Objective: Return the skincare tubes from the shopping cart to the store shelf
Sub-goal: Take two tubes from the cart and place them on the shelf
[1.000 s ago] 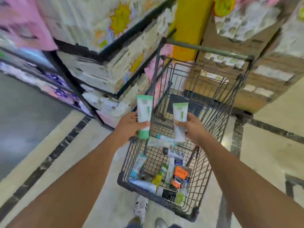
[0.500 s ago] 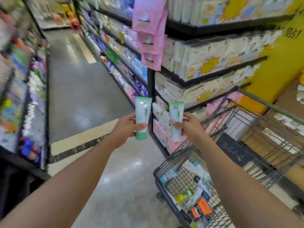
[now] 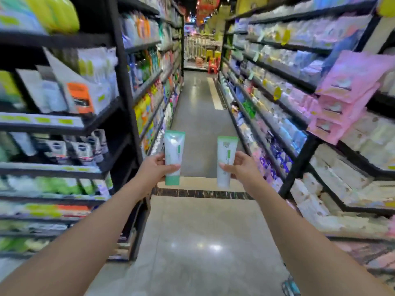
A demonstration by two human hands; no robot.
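My left hand (image 3: 154, 167) grips a white tube with a green cap (image 3: 173, 157), held upright with the cap down. My right hand (image 3: 241, 167) grips a second white tube with a green top edge (image 3: 226, 161), also upright. Both tubes are held out in front of me over the aisle floor, about a hand's width apart. The store shelf (image 3: 64, 124) on the left carries skincare tubes and boxes on several levels. The shopping cart is out of view except for a small bit at the bottom right (image 3: 289, 287).
A long aisle (image 3: 201, 116) runs ahead between two black shelf racks. The right rack (image 3: 299, 99) holds packs and pink hanging packets (image 3: 350, 90). A dark striped band (image 3: 201, 193) crosses the pale floor just beyond my hands.
My view has swung left from the cart to look straight down the aisle. Both hands still hold their tubes out in front, and the cart has left the frame.
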